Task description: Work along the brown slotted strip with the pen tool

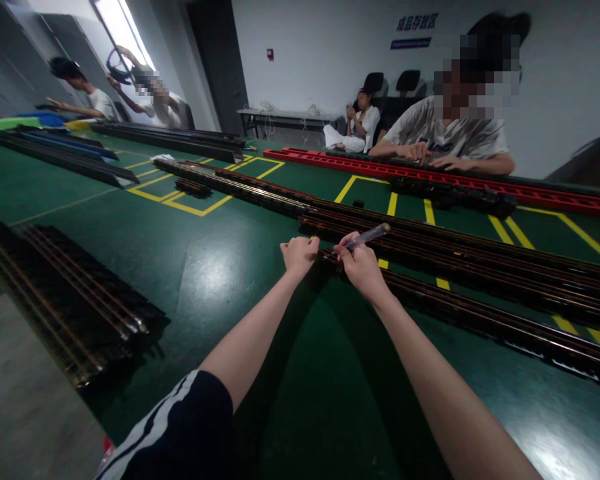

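Observation:
My right hand point(359, 265) is closed around a screwdriver point(371, 235) with a clear handle, which slants up to the right. Its shaft points down toward the left end of a long dark rail point(460, 308) with thin coppery rods along it. Beside that end, my left hand point(300, 255) is curled in a fist on the rail, its fingertips hidden on the far side. A small yellow spot shows by its knuckles. Just beyond both hands lies a bundle of similar dark rails point(485, 257).
More dark rails point(80, 300) lie at the table's left edge. A red slotted rail point(450, 175) runs along the far side, where a co-worker point(450, 130) sits with both hands at it. Yellow tape point(203, 212) marks the green table point(220, 293). Other people sit farther back.

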Tool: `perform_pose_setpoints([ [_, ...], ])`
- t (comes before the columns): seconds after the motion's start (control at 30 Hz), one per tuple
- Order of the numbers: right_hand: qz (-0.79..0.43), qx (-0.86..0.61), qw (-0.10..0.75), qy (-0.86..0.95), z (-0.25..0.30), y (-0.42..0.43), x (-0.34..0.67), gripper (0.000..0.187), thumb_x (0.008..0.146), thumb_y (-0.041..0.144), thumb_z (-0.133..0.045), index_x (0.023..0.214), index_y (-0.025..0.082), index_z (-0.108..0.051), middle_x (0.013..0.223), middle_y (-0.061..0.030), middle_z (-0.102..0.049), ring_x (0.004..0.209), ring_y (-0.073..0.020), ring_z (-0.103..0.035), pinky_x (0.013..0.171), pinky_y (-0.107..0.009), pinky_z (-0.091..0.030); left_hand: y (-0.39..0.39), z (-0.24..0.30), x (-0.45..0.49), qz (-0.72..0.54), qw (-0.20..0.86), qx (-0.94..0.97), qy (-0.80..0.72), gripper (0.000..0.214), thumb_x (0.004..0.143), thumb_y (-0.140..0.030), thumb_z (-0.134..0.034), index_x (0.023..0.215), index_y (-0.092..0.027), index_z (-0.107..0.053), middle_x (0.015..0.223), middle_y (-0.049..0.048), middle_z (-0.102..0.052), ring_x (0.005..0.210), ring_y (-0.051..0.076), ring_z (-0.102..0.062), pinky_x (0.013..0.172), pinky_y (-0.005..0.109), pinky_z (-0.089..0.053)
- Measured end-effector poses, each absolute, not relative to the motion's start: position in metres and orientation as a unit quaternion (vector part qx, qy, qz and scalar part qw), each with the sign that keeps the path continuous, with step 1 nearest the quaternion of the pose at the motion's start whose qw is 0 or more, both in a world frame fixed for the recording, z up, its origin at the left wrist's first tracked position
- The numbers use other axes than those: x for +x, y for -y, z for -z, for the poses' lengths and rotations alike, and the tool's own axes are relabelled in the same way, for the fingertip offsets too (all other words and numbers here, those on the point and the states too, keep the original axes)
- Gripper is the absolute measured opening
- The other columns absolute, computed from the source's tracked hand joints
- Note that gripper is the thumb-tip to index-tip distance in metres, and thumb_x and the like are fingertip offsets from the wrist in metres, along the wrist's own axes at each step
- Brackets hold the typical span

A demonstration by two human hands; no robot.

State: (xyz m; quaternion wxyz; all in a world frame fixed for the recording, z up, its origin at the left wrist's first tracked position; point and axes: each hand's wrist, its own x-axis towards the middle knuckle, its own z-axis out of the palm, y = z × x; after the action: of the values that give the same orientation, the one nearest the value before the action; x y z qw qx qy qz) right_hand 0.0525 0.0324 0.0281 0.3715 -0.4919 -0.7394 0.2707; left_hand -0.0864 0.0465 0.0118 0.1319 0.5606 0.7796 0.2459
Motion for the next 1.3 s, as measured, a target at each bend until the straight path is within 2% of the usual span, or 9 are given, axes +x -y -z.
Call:
perform_pose_setpoints([
  [0.3, -0.273, -0.501, 0.355, 0.740, -0.030, -0.032, 0.053, 0.014, 0.086, 0.031, -0.047, 0.084, 0.017, -0.048, 0.069, -0.0018, -0.058, 0.064, -0.0124, -0.053, 0.065, -0.023, -0.035, -0.047, -0.011, -0.087, -0.242, 0.133, 0.556, -0.784, 0.052, 0.085, -0.039, -0.027, 0.082, -0.017, -0.074, 0.094, 0.0108, -0.073, 0.098, 0.023, -0.062, 0.090, 0.035, -0.036],
  [0.77, -0.288, -0.474, 0.407, 0.726, -0.027, -0.030, 0.058, 0.016, 0.084, 0.032, -0.046, 0.079, 0.017, -0.046, 0.064, -0.0014, -0.056, 0.060, -0.0111, -0.052, 0.062, -0.021, -0.037, -0.046, -0.014, -0.085, -0.268, 0.167, 0.566, -0.762, 0.054, 0.085, -0.044, -0.026, 0.069, -0.017, -0.070, 0.085, 0.0099, -0.073, 0.090, 0.022, -0.064, 0.095, 0.037, -0.037],
  [1.0, -0.277, -0.491, 0.406, 0.719, -0.030, -0.026, 0.062, 0.016, 0.084, 0.032, -0.046, 0.078, 0.017, -0.047, 0.065, -0.0017, -0.057, 0.062, -0.0116, -0.054, 0.066, -0.022, -0.038, -0.048, -0.013, -0.084, -0.242, 0.161, 0.597, -0.748, 0.051, 0.084, -0.045, -0.029, 0.075, -0.018, -0.071, 0.091, 0.0101, -0.073, 0.099, 0.025, -0.062, 0.094, 0.039, -0.037],
  [1.3, -0.259, -0.499, 0.401, 0.723, -0.033, -0.021, 0.071, 0.017, 0.084, 0.032, -0.046, 0.076, 0.017, -0.046, 0.064, -0.0019, -0.057, 0.061, -0.0119, -0.054, 0.063, -0.022, -0.037, -0.048, -0.012, -0.084, -0.232, 0.165, 0.617, -0.733, 0.044, 0.083, -0.043, -0.035, 0.077, -0.021, -0.073, 0.089, 0.0058, -0.073, 0.095, 0.021, -0.062, 0.094, 0.034, -0.036],
])
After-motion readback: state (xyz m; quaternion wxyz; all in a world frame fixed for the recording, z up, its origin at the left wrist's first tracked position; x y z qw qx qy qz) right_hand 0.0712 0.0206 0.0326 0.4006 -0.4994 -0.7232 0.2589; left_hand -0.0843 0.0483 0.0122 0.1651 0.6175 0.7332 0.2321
